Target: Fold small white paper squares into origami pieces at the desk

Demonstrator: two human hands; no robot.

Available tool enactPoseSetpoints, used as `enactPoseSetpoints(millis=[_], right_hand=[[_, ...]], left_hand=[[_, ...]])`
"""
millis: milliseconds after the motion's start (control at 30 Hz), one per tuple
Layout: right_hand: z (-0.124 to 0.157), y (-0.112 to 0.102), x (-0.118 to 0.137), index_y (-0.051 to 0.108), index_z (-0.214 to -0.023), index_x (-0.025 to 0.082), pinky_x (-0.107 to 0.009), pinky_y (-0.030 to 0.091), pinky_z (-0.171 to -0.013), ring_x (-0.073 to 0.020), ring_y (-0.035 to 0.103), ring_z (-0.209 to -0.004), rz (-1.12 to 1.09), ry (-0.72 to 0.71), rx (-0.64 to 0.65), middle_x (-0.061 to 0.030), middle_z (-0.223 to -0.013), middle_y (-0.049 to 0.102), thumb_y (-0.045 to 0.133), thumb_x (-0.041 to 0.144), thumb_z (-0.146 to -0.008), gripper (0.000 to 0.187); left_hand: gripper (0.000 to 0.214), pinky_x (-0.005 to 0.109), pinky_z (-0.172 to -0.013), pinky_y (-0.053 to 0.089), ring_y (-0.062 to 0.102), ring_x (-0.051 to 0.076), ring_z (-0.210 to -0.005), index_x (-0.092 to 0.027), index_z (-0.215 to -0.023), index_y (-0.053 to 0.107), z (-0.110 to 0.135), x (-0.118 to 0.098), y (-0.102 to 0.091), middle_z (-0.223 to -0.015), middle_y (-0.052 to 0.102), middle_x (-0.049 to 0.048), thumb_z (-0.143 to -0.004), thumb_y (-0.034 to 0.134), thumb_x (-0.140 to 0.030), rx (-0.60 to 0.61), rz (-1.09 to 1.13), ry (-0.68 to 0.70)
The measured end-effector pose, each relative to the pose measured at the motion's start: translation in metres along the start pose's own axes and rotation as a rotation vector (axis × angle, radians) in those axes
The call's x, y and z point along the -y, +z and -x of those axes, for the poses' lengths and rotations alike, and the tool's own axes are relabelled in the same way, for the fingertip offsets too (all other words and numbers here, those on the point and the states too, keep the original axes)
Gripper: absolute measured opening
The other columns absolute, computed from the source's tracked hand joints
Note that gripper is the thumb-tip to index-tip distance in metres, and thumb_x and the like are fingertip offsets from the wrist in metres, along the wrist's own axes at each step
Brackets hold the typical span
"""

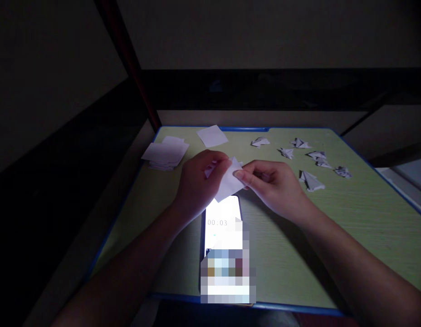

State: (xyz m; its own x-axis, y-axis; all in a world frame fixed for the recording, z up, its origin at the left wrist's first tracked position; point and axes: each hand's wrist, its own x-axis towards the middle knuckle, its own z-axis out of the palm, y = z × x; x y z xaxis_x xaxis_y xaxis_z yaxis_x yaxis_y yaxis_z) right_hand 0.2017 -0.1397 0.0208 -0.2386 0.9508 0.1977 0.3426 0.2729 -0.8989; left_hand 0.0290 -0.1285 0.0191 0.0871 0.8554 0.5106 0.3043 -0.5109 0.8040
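Between my two hands is a small sheet of white paper (pixel 228 185), raised above the table with one corner pointing up. My left hand (pixel 203 177) grips its left side, thumb on the near face and fingers curled behind. On the right edge, my right hand (pixel 273 184) pinches the paper between thumb and fingers. Whether the sheet has folds in it I cannot tell. Just below it lies a phone (pixel 223 218) with a bright screen reading 00:03; its lower part is blurred out.
A stack of white paper sheets (pixel 166 154) lies at the far left of the table (pixel 142 227). One single sheet (pixel 212 136) rests near the back edge. Several folded paper pieces (pixel 311 180) are scattered at the back right. Blue edging (pixel 241 129) runs round the tabletop.
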Motion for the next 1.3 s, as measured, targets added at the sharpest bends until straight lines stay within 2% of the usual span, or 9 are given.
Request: enactPoseSetpoints(millis=[233, 500, 667, 833, 933, 1000, 1100, 1200, 1300], right_hand=[[0.0, -0.004, -0.003, 0.062, -0.067, 0.016, -0.025, 0.032, -0.05, -0.0105, 0.048, -0.054, 0.236, -0.047, 0.034, -0.0008, -0.061, 0.06, 0.059, 0.047, -0.09, 0.038], [0.0, -0.006, -0.001, 0.056, -0.067, 0.017, -0.026, 0.033, -0.056, -0.0115, 0.049, -0.052, 0.586, -0.272, 0.009, -0.0007, -0.06, 0.057, 0.05, 0.041, -0.096, 0.037], [-0.001, -0.007, -0.002, 0.056, -0.07, 0.017, -0.027, 0.034, -0.057, -0.0134, 0.051, -0.054, 0.657, -0.3, 0.02, -0.0029, -0.064, 0.06, 0.047, 0.041, -0.097, 0.038], [-0.002, -0.008, -0.005, 0.062, -0.08, 0.016, -0.027, 0.035, -0.057, -0.014, 0.054, -0.057, 0.62, -0.309, -0.005, -0.0041, -0.069, 0.064, 0.05, 0.039, -0.096, 0.031], [-0.002, -0.01, -0.007, 0.061, -0.074, 0.017, -0.028, 0.035, -0.057, -0.0137, 0.052, -0.056, 0.607, -0.299, -0.04, -0.0031, -0.066, 0.062, 0.052, 0.038, -0.095, 0.031], [-0.003, -0.012, -0.009, 0.06, -0.071, 0.017, -0.029, 0.035, -0.057, -0.0136, 0.051, -0.055, 0.571, -0.269, -0.072, -0.0023, -0.063, 0.061, 0.054, 0.036, -0.093, 0.03], [-0.005, -0.013, -0.009, 0.063, -0.073, 0.018, -0.029, 0.036, -0.056, -0.0142, 0.053, -0.057, 0.338, -0.17, -0.167, -0.0023, -0.064, 0.061, 0.057, 0.037, -0.091, 0.027], [-0.005, -0.007, -0.004, 0.067, -0.085, 0.018, -0.029, 0.043, -0.06, -0.0153, 0.059, -0.067, -0.003, -0.108, -0.23, -0.0033, -0.074, 0.065, 0.06, 0.041, -0.089, 0.025], [-0.001, 0.003, 0.001, 0.07, -0.088, 0.02, -0.028, 0.044, -0.06, -0.0148, 0.059, -0.068, -0.134, -0.085, -0.191, -0.0022, -0.074, 0.066, 0.066, 0.049, -0.083, 0.03]], left_hand=[[0.01, 0.021, -0.063, 0.048, 0.061, 0.01, -0.067, -0.015, -0.074, 0.065, -0.006, 0.005, -0.004, -0.076, 0.07, 0.0019, -0.081, 0.061, -0.021, 0.0, 0.045, -0.076], [0.009, 0.021, -0.061, 0.047, 0.056, 0.009, -0.062, -0.015, -0.073, 0.067, -0.008, 0.005, -0.004, -0.072, 0.07, 0.0007, -0.079, 0.062, -0.019, 0.015, 0.063, -0.117], [0.008, 0.02, -0.054, 0.042, 0.054, 0.008, -0.059, -0.014, -0.071, 0.068, -0.011, 0.005, -0.006, -0.069, 0.068, 0.0002, -0.077, 0.063, -0.018, 0.011, 0.078, -0.144], [0.007, 0.022, -0.056, 0.042, 0.054, 0.01, -0.061, -0.015, -0.071, 0.069, -0.011, 0.006, -0.007, -0.068, 0.067, 0.0001, -0.076, 0.065, -0.018, -0.03, 0.072, -0.122], [0.006, 0.023, -0.056, 0.042, 0.055, 0.01, -0.062, -0.016, -0.071, 0.069, -0.015, 0.012, -0.012, -0.069, 0.067, 0.0002, -0.076, 0.067, -0.019, -0.06, 0.118, -0.122], [0.008, 0.024, -0.056, 0.041, 0.054, 0.01, -0.062, -0.017, -0.073, 0.069, -0.02, 0.019, -0.018, -0.068, 0.066, -0.0003, -0.077, 0.07, -0.024, -0.139, 0.17, -0.121], [0.015, 0.024, -0.061, 0.043, 0.055, 0.011, -0.066, -0.018, -0.074, 0.069, -0.024, 0.023, -0.022, -0.072, 0.066, 0.0001, -0.078, 0.071, -0.032, -0.288, 0.231, -0.074], [0.012, 0.023, -0.061, 0.045, 0.057, 0.01, -0.065, -0.017, -0.073, 0.069, -0.02, 0.017, -0.016, -0.071, 0.067, 0.0004, -0.079, 0.07, -0.027, -0.22, 0.218, -0.087], [0.012, 0.022, -0.06, 0.046, 0.06, 0.011, -0.066, -0.017, -0.074, 0.07, -0.012, 0.009, -0.005, -0.072, 0.069, 0.0006, -0.079, 0.07, -0.028, -0.209, 0.272, -0.114]])
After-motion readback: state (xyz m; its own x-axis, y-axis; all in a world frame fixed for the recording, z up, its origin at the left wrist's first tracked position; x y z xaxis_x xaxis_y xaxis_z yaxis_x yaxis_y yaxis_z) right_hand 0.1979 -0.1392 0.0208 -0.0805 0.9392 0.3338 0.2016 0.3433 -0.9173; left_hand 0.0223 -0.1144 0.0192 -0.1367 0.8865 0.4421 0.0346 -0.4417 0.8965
